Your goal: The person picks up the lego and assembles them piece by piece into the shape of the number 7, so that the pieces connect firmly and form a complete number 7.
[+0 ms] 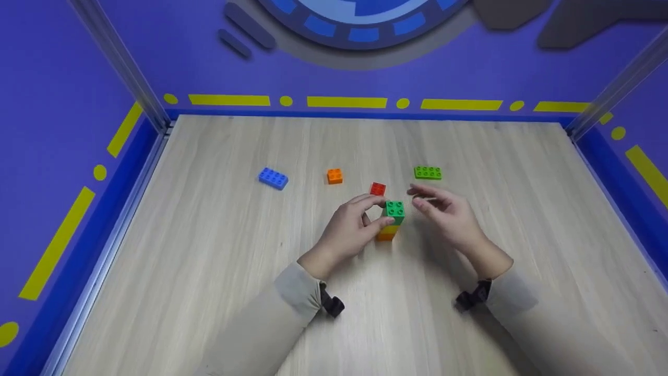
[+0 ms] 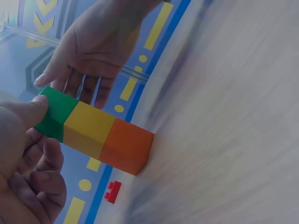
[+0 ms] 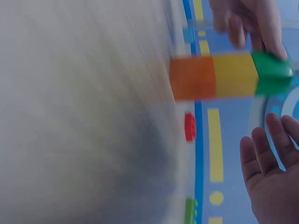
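Note:
A tower of three toy building bricks stands on the wooden table: orange [image 2: 127, 147] at the bottom, yellow [image 2: 89, 129] in the middle, green [image 1: 396, 211] on top. My left hand [image 1: 344, 225] pinches the green brick from the left, thumb on the near side and fingers toward the far side. To the right of the tower my right hand [image 1: 451, 218] is held apart from it, fingers loosely extended and nothing in them. Just behind the tower lies a small red brick [image 1: 378, 189], also seen low in the left wrist view.
Farther back on the table [image 1: 209, 235] lie a long blue brick [image 1: 273, 178] at left, a small orange brick [image 1: 334, 176] near the middle and a long lime green brick [image 1: 428, 173] at right. Purple-blue panels [image 1: 365, 83] wall the back and sides.

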{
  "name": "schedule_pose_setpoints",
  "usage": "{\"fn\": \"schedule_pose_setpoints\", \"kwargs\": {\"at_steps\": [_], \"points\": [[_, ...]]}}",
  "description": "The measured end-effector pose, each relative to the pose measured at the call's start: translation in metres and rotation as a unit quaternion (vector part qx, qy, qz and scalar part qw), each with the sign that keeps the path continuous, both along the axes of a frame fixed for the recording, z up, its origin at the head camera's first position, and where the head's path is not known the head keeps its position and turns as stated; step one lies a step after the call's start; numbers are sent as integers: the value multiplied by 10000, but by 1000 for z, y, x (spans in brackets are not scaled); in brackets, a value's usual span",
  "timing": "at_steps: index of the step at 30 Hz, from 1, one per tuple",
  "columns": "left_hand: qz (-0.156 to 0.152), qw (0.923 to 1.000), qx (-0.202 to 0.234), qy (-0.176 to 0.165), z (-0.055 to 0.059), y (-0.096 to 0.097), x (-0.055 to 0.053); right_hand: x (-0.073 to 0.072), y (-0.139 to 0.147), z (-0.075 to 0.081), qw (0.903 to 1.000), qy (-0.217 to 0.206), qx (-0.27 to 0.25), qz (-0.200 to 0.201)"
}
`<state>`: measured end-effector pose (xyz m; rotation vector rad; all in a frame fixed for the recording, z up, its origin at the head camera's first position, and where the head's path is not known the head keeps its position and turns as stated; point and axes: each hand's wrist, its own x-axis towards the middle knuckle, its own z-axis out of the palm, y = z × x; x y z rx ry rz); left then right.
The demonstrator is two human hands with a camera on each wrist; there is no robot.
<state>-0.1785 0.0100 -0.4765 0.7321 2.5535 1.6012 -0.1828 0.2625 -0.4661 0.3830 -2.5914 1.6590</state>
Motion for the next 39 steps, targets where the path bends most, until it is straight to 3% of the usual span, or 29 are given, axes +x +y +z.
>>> {"fn": "schedule_pose_setpoints", "kwargs": {"at_steps": [9, 16, 27, 31, 35, 39], "points": [[111, 9998, -184, 22, 0, -2, 1, -49, 37, 1, 9956, -91, -178, -913], [113, 9994, -326, -72, -4, -2, 6, -75, 55, -9, 9883, -764, 87, -1320], [95, 9990, -421, 63, -1, -1, 3, -108, 74, -23, 9791, -1730, 437, -973], [104, 9988, -458, 97, 0, 0, 2, -114, 75, -23, 9765, -1732, 1092, -676], [97, 9989, -462, 33, -1, 0, 2, -117, 73, -23, 9679, -1551, 1938, -402], [68, 9992, -394, 40, -1, 0, 1, -118, 72, -22, 9590, -1343, 2465, -383]]}}
